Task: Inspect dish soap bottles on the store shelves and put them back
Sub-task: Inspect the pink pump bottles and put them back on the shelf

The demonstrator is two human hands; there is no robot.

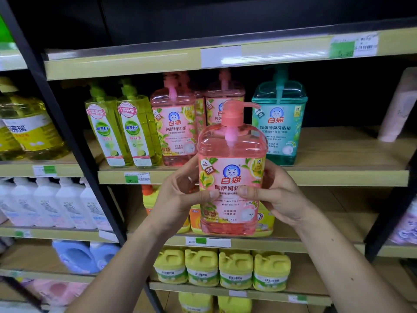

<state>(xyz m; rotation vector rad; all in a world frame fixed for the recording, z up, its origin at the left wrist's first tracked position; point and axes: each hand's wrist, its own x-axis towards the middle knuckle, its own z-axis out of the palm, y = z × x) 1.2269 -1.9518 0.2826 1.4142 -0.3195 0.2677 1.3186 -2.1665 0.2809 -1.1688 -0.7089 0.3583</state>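
Holding a pink pump bottle (231, 177) upright at centre frame, in front of the shelves and clear of them, label facing the camera. Left hand (182, 195) wrapped round the bottle's left side, thumb pressed across the label; a ring on one finger. Right hand (274, 195) gripping the right side, thumb likewise on the label, tip close to the left thumb. Behind, on the middle shelf (338, 177): two tall green bottles (123, 132) left of centre, two more pink pump bottles (174, 127) just beside them, a teal pump bottle (279, 123) to the right. Lower centre: a row of yellow jugs (222, 268). Left edge, on a neighbouring rack: white bottles (52, 204).
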